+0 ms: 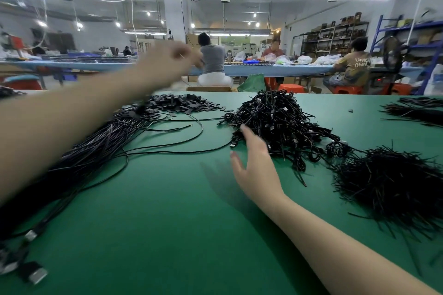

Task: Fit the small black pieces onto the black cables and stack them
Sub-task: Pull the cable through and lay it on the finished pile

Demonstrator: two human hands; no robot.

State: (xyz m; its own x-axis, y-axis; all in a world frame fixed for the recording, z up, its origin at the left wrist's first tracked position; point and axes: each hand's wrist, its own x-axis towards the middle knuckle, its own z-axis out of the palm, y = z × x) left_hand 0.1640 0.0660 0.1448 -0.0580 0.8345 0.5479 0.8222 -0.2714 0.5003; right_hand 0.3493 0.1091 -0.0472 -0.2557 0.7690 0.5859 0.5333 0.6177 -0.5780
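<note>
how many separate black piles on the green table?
5, maybe more off-frame: laid-out cables left, small black pieces far centre, tangled cables centre, ties right, another bundle far right.

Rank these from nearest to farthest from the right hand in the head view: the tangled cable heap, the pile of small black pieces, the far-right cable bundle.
From the right hand:
1. Tangled cable heap, at its fingertips.
2. Pile of small black pieces, far left of centre.
3. Far-right cable bundle, at the table's right edge.

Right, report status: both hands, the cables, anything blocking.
Left hand raised and blurred, grip unclear. Right hand open at tangled cable pile. Small black pieces heaped behind. Nothing blocking.
</note>
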